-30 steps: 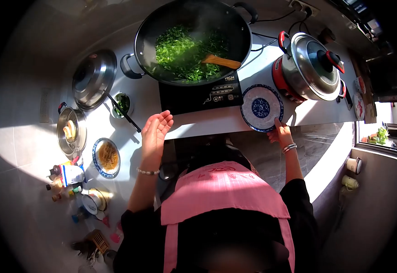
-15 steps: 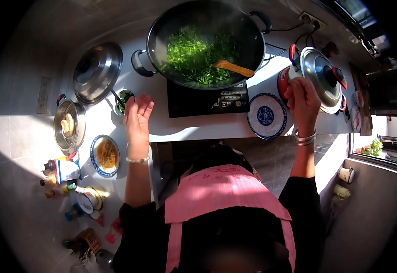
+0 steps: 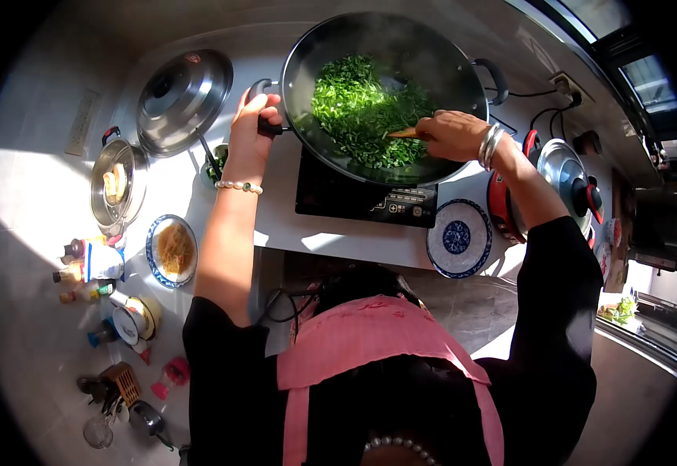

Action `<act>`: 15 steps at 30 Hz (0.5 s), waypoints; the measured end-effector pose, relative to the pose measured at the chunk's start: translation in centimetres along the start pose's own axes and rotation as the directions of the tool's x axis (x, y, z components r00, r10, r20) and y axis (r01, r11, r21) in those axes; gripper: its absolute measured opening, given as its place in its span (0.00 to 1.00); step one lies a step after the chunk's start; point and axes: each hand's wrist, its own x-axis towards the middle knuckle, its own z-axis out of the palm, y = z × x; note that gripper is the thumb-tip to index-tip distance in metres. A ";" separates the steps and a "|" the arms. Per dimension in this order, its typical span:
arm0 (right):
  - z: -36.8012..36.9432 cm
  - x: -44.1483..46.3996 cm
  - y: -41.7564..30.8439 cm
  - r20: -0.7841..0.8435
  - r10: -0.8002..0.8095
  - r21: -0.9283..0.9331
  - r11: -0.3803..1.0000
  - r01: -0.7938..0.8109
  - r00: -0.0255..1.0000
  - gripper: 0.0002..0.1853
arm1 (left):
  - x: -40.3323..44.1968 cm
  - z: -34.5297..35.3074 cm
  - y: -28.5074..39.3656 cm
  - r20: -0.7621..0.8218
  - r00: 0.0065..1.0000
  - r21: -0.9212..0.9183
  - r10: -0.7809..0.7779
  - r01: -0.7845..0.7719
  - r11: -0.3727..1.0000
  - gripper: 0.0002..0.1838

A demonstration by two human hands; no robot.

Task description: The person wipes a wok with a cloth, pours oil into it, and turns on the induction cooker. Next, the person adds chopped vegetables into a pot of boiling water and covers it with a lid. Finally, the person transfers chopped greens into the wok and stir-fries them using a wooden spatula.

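Note:
A large dark wok (image 3: 295, 74) stands on a black induction cooker (image 3: 354, 200), holding chopped green vegetables (image 3: 358, 109) with faint steam above. My left hand (image 3: 254, 124) is closed around the wok's left loop handle. Over the wok's right side, my right hand (image 3: 456, 136) grips a wooden spatula (image 3: 406, 133); its handle is hidden in my fist and its blade reaches into the greens.
Left of the wok lie a steel lid (image 3: 183, 101), a small pan (image 3: 109, 206) with pale pieces, and a plate of shredded food (image 3: 174, 250). An empty blue-and-white plate (image 3: 456, 237) and a lidded pot (image 3: 562, 175) stand right. Bottles (image 3: 82, 264) line the left side.
My left hand has moved up and right onto the wok handle. My right hand has come left from beside the pot and taken hold of the spatula. The camera view has shifted slightly.

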 end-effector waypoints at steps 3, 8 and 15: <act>-3.8 -2.7 -1.4 0.234 -0.020 0.109 0.994 -0.006 0.972 0.19 | 0.3 1.0 -0.2 -0.121 0.992 -0.037 -0.027 0.023 0.999 0.09; 2.5 4.1 -2.0 -0.010 -0.087 0.269 0.959 0.086 0.996 0.16 | -1.4 2.7 0.0 -0.199 0.980 -0.034 -0.003 -0.004 0.999 0.12; -1.7 12.3 0.2 -0.403 0.083 0.201 0.980 -0.001 0.911 0.15 | -2.1 3.9 0.4 -0.260 0.966 0.062 -0.001 0.018 0.998 0.15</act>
